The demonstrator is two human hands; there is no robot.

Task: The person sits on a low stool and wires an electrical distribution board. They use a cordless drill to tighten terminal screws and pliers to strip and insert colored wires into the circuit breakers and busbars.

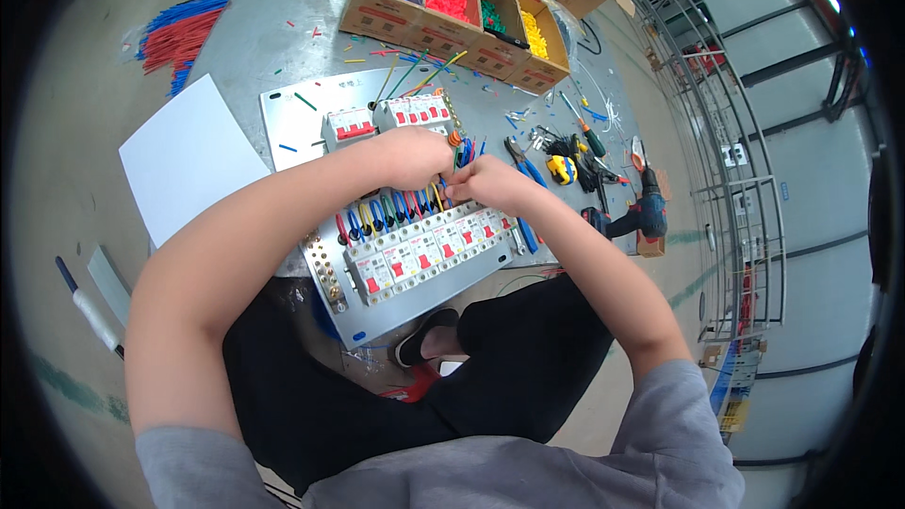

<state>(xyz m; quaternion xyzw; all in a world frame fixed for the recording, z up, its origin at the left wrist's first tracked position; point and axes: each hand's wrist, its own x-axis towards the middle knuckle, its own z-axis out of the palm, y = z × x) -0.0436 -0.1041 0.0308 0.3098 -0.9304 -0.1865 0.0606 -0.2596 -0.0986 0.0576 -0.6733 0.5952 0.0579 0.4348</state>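
My left hand (418, 158) reaches across a metal mounting plate (382, 320), its fingers curled closed. What those fingers hold is hidden under the hand. Beside it, my right hand (492, 184) pinches at the right end of a row of short looped coloured wires (401, 207); its fingertips appear closed on a wire. The loops rise behind a long row of white circuit breakers (429, 254) with red levers. Two smaller breaker groups, one on the left (349, 127) and one on the right (415, 113), sit beyond my left hand. A brass terminal strip (326, 278) lies along the plate's left side.
Cardboard bins (405, 21) of blue, red, green and yellow small parts stand at the back. Pliers (524, 162), a tape measure (562, 170), a screwdriver (594, 139) and a cordless drill (649, 212) lie to the right. White paper (193, 165) and bundled wires (184, 42) are left.
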